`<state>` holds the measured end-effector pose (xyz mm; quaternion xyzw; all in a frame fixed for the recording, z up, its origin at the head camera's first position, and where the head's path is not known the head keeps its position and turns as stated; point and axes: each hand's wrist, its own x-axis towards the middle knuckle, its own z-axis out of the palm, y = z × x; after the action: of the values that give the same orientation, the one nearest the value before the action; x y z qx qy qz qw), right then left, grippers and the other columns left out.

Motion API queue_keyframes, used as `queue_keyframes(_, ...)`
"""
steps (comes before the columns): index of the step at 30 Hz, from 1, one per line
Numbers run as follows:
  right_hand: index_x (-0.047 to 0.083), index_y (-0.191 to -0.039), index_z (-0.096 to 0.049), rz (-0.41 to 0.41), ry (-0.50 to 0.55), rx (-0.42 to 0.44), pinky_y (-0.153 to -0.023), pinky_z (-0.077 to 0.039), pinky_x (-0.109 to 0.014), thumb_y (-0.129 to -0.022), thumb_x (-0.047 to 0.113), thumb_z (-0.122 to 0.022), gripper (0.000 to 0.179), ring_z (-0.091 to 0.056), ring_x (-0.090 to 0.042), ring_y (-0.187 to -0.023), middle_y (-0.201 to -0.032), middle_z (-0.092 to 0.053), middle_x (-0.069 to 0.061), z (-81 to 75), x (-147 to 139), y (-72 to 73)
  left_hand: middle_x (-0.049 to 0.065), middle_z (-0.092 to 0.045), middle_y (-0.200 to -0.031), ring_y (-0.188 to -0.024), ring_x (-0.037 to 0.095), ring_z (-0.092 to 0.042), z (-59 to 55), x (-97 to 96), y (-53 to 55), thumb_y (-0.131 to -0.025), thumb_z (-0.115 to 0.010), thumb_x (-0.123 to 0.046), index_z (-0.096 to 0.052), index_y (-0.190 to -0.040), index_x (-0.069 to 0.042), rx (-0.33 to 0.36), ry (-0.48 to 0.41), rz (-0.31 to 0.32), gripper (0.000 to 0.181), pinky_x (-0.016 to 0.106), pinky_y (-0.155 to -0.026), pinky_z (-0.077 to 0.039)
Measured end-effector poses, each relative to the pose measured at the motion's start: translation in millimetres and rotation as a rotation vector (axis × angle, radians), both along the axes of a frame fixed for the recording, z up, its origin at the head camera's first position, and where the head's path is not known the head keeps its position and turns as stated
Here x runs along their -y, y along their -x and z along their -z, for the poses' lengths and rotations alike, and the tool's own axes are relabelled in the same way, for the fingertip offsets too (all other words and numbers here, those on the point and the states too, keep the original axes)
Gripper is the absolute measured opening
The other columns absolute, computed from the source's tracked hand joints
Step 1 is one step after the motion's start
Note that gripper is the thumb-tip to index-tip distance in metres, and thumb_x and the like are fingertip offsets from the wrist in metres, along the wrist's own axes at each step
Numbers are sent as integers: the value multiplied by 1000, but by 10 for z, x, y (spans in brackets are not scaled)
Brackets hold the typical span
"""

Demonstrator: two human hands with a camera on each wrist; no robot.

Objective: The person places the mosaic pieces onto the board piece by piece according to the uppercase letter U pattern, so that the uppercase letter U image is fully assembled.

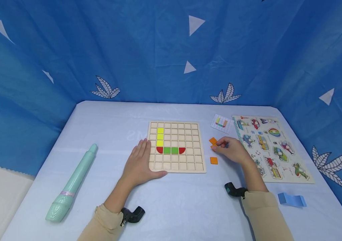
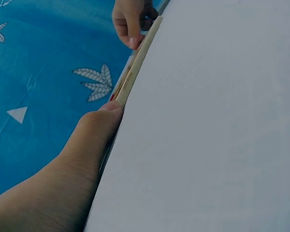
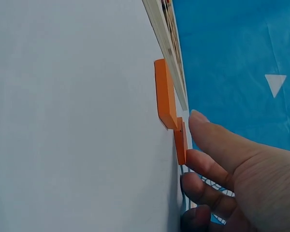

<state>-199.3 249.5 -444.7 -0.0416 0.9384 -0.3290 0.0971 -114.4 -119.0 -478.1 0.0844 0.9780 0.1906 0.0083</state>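
Observation:
My left hand point(image 1: 138, 164) lies along the left side of a wooden grid board point(image 1: 186, 166), thumb spread at its front edge. The board holds yellow square tiles point(image 1: 160, 136) in a column above a row of green tiles point(image 1: 171, 150) with red curved pieces point(image 1: 182, 150) at both ends. Right of the board, my right hand point(image 1: 232, 149) has its bent thumb and index finger around an orange tile point(image 3: 180, 140). Whether they pinch it is unclear. A second orange tile point(image 1: 213, 141) lies just behind, and another orange square point(image 1: 214, 160) in front.
A pattern card point(image 1: 222, 123) lies behind the orange tiles. A picture puzzle board point(image 1: 291, 167) is at the right, a folded blue piece point(image 1: 292, 200) in front of it. A mint-green toy microphone point(image 1: 72, 182) lies at the left. Blue cloth point(image 1: 158, 50) hangs behind the table.

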Motion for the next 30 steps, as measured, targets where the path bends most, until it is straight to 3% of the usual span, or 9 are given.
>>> queue_keyframes(10,9,-103,-66,20,-13,12,-70,-39,-31,-87,35,-76,32,-50,-24,-86,-90,-55,-8,21,55,23,12,-8,-168,-157,28,-5,11,1,8,-68,-58,-87,-13,-159,-4,2,7,-1,132,49,-126,-15)
queue_keyframes(19,9,-107,-62,-28,56,7,-81,-38,-34,-89,23,-74,26,-49,-26,-99,-104,-60,-10,29,61,13,11,-7,-168,-157,27,-5,12,0,4,-68,-57,-88,-12,-159,-5,-1,11,1,132,49,-126,-15)
queue_keyframes(30,10,-106,-64,-63,109,-35,-74,-41,-31,-87,17,-76,23,-49,-24,-87,-97,-58,-8,49,48,-9,12,-8,-168,-157,28,-6,-9,-6,-9,-68,-59,-87,-13,-159,-4,-2,7,2,131,49,-126,-16)
